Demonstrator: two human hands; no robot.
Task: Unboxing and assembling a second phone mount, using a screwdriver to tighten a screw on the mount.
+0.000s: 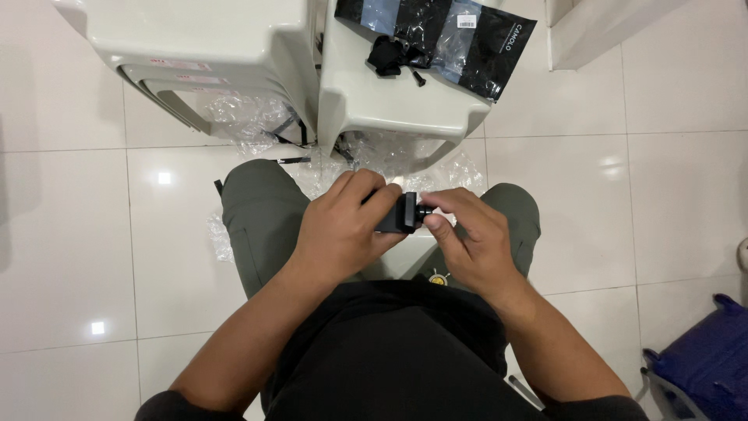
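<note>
The left hand (343,230) clamped a small black block (399,214) while the right hand (467,238) pinched the black knob (425,211) at its fingertips, which could probably slip free and drop between the knees.

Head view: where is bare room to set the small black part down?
Bare white floor tiles left of the knees and right, up to the blue case. Crowded: the beige stool top with black packaging, and the clear bubble wrap beneath.
</note>
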